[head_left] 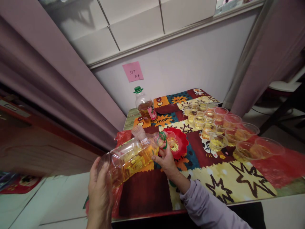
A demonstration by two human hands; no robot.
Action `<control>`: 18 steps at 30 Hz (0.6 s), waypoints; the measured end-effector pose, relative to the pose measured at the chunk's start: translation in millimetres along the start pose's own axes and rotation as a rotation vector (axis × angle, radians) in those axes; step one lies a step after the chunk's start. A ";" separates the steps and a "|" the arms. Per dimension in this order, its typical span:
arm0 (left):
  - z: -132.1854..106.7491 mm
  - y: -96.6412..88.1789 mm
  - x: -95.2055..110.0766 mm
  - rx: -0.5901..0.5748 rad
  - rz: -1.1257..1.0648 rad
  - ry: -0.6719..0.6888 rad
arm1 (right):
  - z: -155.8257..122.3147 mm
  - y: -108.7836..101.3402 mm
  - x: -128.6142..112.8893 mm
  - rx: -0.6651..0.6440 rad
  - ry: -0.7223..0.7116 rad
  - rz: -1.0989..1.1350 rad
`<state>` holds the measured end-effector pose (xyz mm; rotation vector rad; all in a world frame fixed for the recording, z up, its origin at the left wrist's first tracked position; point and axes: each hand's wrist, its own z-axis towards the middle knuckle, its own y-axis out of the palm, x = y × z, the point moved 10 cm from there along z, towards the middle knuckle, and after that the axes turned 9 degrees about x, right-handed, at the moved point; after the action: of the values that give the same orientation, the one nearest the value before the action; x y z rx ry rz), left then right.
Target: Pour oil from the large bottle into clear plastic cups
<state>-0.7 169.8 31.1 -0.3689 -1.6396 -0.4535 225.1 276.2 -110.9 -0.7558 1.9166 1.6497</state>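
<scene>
A large clear plastic bottle [131,157] lies tilted in the air, part filled with yellow liquid, its green-ringed neck lower on the table side and pointing right. My left hand [101,187] is wrapped round its base end. Around the neck close the fingers of my right hand [166,160]; some fingertips are hidden behind the bottle. Just past the mouth, a clear plastic cup [171,137] stands on a red scalloped plate [184,144]. Whether liquid is flowing cannot be made out.
A second bottle [145,109] with a green cap and darker liquid stands at the back left. Several clear cups [218,141] of yellowish liquid crowd the right side. Red plastic film [281,170] covers the right edge. A patterned cloth [145,190] lies on the table.
</scene>
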 end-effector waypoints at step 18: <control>-0.4 -0.9 -0.4 -0.011 0.000 -0.003 | -0.6 0.5 -2.7 0.008 -0.002 0.009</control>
<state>-0.8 168.9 30.7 -0.3778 -1.6408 -0.4629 226.8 275.8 -108.6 -0.7433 1.9262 1.6466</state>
